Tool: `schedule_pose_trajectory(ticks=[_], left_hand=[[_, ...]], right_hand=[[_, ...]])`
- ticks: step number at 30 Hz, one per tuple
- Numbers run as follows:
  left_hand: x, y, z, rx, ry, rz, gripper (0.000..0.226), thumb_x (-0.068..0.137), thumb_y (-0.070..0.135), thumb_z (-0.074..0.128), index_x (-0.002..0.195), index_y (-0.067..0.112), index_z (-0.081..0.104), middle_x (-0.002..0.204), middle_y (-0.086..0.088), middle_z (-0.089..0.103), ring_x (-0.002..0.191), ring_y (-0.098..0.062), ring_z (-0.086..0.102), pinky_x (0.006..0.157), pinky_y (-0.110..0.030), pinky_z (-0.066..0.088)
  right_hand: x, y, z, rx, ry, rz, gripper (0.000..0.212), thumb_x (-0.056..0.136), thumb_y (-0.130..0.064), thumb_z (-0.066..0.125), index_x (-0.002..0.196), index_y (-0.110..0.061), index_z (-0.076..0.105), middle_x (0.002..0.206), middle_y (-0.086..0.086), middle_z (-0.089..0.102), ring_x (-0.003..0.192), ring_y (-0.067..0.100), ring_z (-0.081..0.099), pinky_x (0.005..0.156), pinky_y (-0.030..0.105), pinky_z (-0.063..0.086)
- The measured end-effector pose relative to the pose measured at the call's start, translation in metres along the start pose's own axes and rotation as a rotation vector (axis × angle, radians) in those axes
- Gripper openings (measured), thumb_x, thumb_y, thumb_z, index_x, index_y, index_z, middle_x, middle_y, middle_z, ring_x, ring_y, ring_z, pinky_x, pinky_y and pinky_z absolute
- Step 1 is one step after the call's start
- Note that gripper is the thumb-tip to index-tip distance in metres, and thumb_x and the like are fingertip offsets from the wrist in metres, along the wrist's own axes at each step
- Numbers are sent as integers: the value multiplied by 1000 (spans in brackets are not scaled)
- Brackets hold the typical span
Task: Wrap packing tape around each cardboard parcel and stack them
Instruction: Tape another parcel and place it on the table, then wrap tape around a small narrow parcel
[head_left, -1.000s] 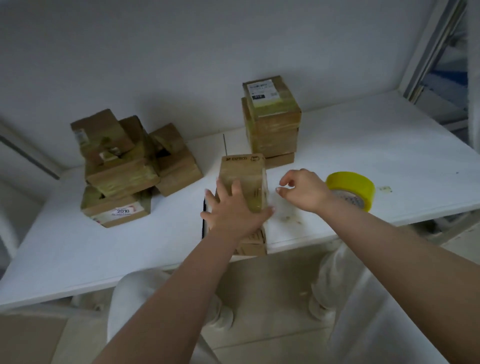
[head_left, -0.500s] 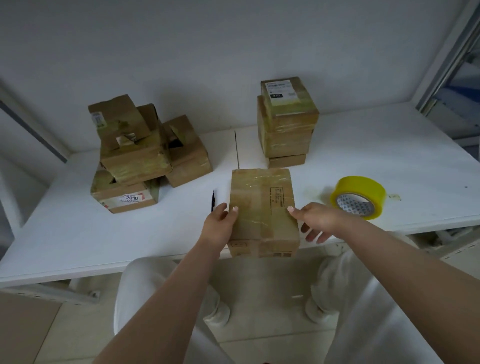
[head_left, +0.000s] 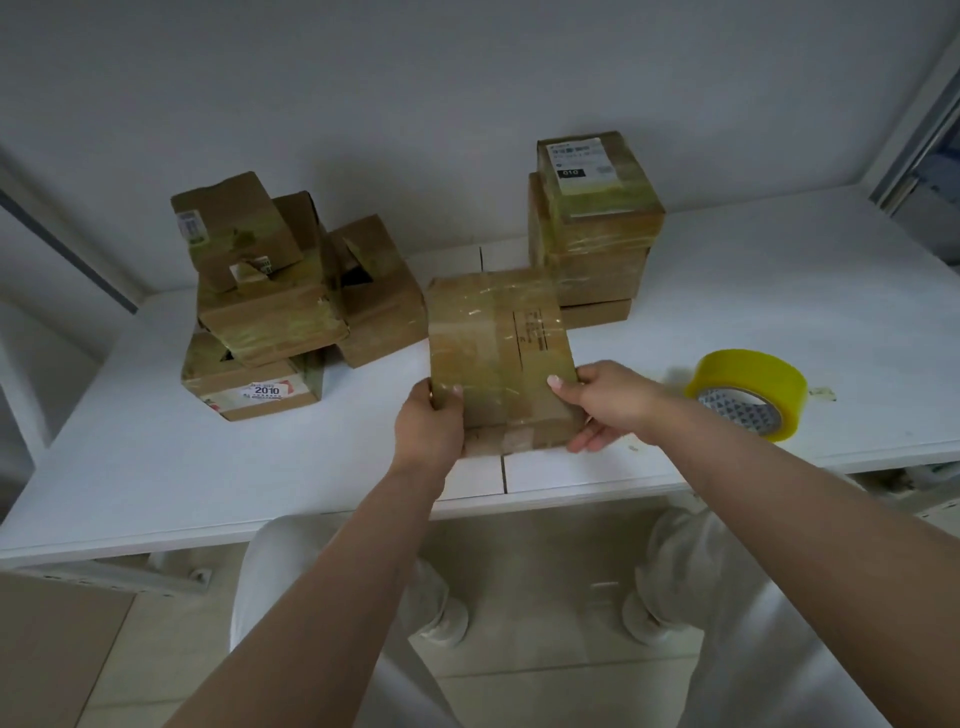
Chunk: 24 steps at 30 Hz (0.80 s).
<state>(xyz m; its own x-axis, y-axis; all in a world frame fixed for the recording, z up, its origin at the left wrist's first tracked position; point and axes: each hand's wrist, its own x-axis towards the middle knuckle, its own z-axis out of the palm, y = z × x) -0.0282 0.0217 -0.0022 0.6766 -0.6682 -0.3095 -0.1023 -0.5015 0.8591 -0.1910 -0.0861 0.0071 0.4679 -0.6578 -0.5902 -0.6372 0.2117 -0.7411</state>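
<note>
At the far left of the white table (head_left: 130, 467) sits the loose heap of cardboard parcels (head_left: 291, 301), with one labelled "2010" (head_left: 254, 387) at the bottom; it lies as it did a second ago, so those are probably the ones yet to be wrapped.

In the middle, the taped parcel (head_left: 498, 353) is the thing that has changed. A second ago it stood on edge under the left hand; now it lies flat side up, carried between both hands and further out over the table toward the stack. The left hand (head_left: 428, 423) grips its near left corner, thumb curled on top and fingers hidden underneath. The right hand (head_left: 608, 402) holds the near right edge, thumb on top and fingers reaching under the parcel.

Behind and to the right stands the neat stack of wrapped parcels (head_left: 592, 223), the top one bearing a white shipping label. The carried parcel's far edge overlaps it in view (whether they touch I cannot tell).

At the right the yellow tape roll (head_left: 748, 392) lies untouched, which suggests wrapping of this parcel is done and stacking is the step in hand.
</note>
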Motion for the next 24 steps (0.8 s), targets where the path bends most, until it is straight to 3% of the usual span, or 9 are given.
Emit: schedule_pose_trajectory(ticks=[3,5,10,12,15,18,19,22,24], left_hand=[[17,11,-1,-26,61,13,33,102,32,46,129,14,42,105,-1,56,91,-24,61,82,-43,57],[32,17,-1,-77,88,23,31,100,30,51,121,11,39,98,2,55,85,-15,57,86,-46,56],[69,32,8,-110,43,66,37,95,25,59,126,10,46,109,-1,62,99,-19,63,86,-33,54],[80,33,12,-92,11,52,34,95,16,57,127,13,48,111,-1,61,99,-19,60,79,-27,50],[99,25,14,-27,-18,-2,44,92,16,56,135,19,49,118,-6,60,103,-23,59,67,-23,49],[116,19,16,39,-4,-72,54,85,29,60,137,20,50,128,-20,54,116,-37,55,90,-43,55],[120,20,18,3,-5,-82,52,84,28,62,134,20,53,127,-18,55,113,-36,57,93,-43,54],[122,28,23,-125,-31,-46,37,90,14,62,127,14,59,104,-1,61,89,-17,61,72,-24,54],[121,32,24,-216,-95,9,40,90,5,60,129,15,56,103,2,64,97,-16,62,82,-22,51]], right_hand=[[15,-17,-1,48,82,-61,37,100,-40,49,127,-17,54,111,9,66,73,26,71,72,34,60],[25,-26,-2,98,118,-75,34,99,-39,51,126,-19,55,110,8,66,71,25,69,69,32,59],[53,-39,-3,288,281,-81,16,94,-28,63,100,-12,63,102,5,65,84,25,68,79,31,58],[64,-40,0,298,312,-89,11,91,-24,67,93,-13,63,100,4,66,92,25,67,88,34,56],[78,-40,3,190,309,-79,20,88,-24,68,103,-11,65,100,5,66,92,21,62,89,37,55],[85,-45,3,150,299,-68,27,90,-24,66,113,-12,59,97,4,60,91,21,58,70,30,54],[88,-46,2,172,290,-60,30,90,-24,66,115,-10,58,99,4,60,92,21,59,66,28,53],[97,-54,2,246,295,-63,36,89,-24,68,120,-8,58,116,7,62,103,24,61,64,25,52],[101,-59,4,273,290,-80,45,88,-24,69,128,-10,54,124,6,60,109,23,59,68,27,53]])
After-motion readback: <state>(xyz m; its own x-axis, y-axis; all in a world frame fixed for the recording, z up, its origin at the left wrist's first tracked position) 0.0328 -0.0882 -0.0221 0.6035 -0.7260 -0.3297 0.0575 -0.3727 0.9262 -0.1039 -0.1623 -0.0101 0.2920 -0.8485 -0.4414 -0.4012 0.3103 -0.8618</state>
